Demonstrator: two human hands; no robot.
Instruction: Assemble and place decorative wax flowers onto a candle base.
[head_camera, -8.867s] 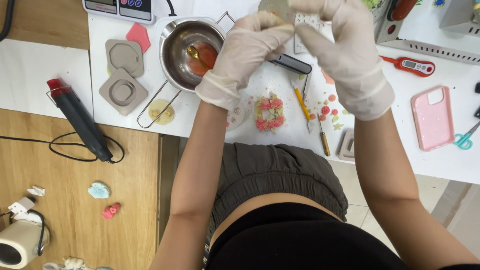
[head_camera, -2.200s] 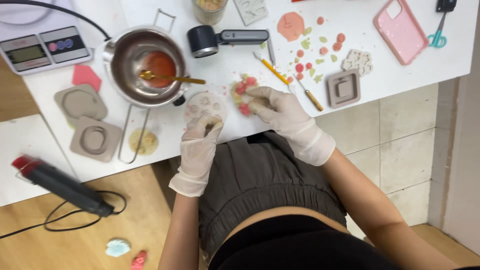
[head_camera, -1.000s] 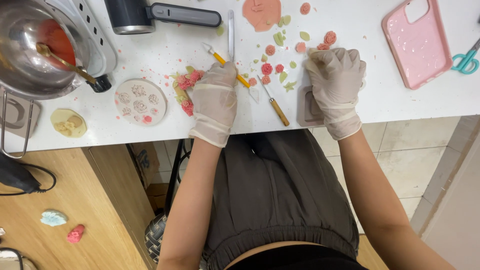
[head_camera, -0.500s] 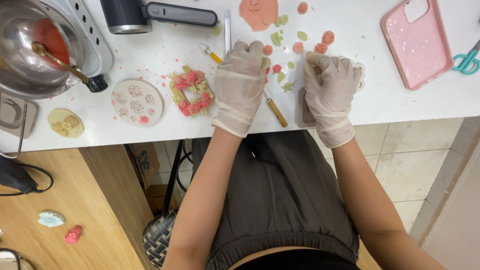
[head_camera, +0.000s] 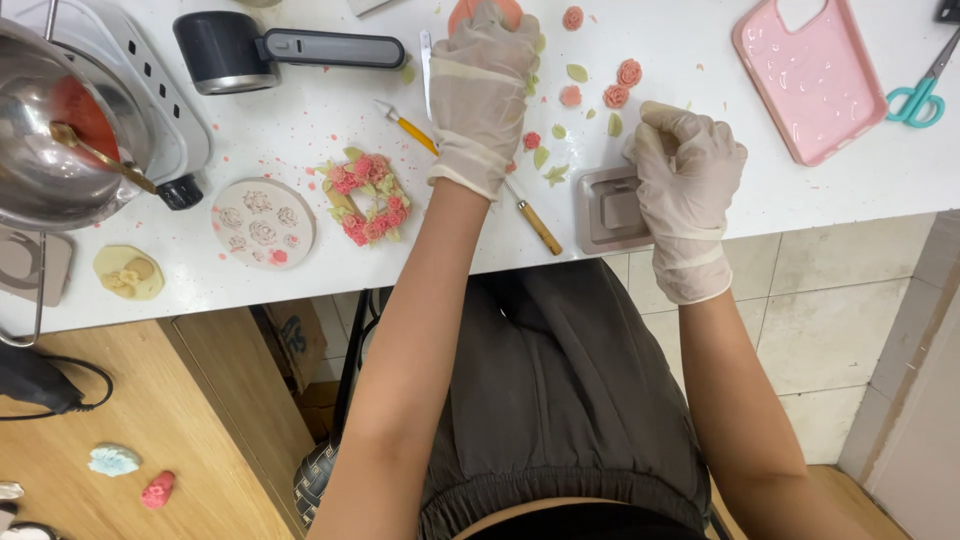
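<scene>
We find the gloved left hand (head_camera: 482, 85) lying flat and open on a pink disc (head_camera: 470, 12), beyond the flower frame (head_camera: 364, 196). Right of that frame, the right hand (head_camera: 685, 170) curls closed against the grey square mould (head_camera: 610, 208). Left of it, the steel pot (head_camera: 40, 165) holds red liquid and a spoon (head_camera: 100, 156).

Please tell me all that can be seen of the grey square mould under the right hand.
The grey square mould looks like matte silicone, with rounded corners, a raised outer rim and a smaller raised block in the middle. It lies flat on the white table close to its front edge. The gloved right hand rests on its right side and hides that part.
</scene>
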